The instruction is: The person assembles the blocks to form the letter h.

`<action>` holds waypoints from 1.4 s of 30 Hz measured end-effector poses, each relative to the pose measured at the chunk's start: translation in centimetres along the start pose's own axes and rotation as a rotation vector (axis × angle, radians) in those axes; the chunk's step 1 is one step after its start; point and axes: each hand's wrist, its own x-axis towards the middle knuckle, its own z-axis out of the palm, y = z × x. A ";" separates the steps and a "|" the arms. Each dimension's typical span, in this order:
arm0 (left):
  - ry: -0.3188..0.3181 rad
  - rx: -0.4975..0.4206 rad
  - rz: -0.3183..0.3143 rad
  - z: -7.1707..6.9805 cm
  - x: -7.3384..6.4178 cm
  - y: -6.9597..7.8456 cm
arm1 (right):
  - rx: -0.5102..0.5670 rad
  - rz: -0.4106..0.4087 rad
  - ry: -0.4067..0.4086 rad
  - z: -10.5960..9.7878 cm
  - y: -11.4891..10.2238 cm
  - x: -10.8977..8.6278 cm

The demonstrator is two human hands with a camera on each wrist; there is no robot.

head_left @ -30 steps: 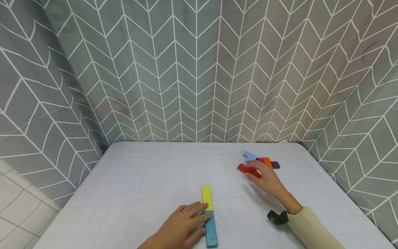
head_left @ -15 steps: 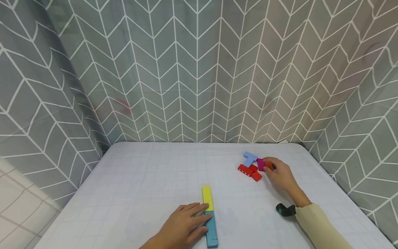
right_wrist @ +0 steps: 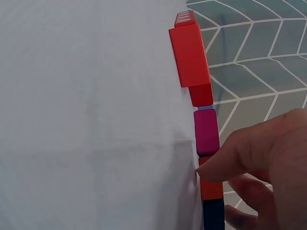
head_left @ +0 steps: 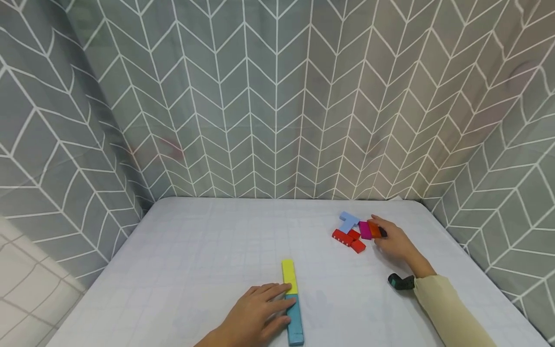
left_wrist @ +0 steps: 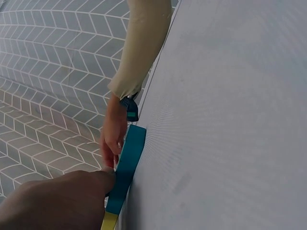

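My left hand [head_left: 256, 315] rests with its fingers laid across a yellow bar [head_left: 288, 270] and a teal bar [head_left: 295, 320], which lie end to end. In the left wrist view, the thumb is against the side of the teal bar [left_wrist: 127, 167]. My right hand [head_left: 394, 241] pinches an orange block [right_wrist: 211, 184] between thumb and fingers at the back right. A magenta block [head_left: 365, 230] adjoins its left side, and a dark purple block [head_left: 383, 232] its right, partly covered by the hand.
Left of the magenta block lies a light blue T-shaped block [head_left: 349, 220]. Red block pieces [head_left: 349, 239], some with white marks, sit just in front. A dark strapped device [head_left: 401, 282] is at the right wrist. Patterned curtains [head_left: 277, 96] surround the white table [head_left: 195, 241].
My right hand has left the red pieces and moved right to the orange block. The dark purple block now sits closer to the orange one. The left hand has stayed in place.
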 end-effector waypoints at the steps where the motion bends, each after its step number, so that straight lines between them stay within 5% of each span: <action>1: 0.002 -0.001 -0.004 0.0 0.0 0.0 | 0.001 0.002 -0.007 0.0 0.1 0.1; 11: -0.018 -0.010 -0.047 0.2 0.1 0.2 | -0.007 0.035 -0.032 0.0 0.2 0.1; 19: -0.005 0.007 -0.068 0.0 0.2 0.6 | -0.033 -0.019 -0.019 0.0 0.4 0.3; 32: 0.050 0.015 -0.024 0.2 0.2 0.5 | -0.043 0.027 -0.030 -0.2 0.3 0.1; 42: 0.006 -0.001 -0.063 0.1 0.3 0.6 | -0.036 0.048 -0.039 -0.4 -0.1 -0.1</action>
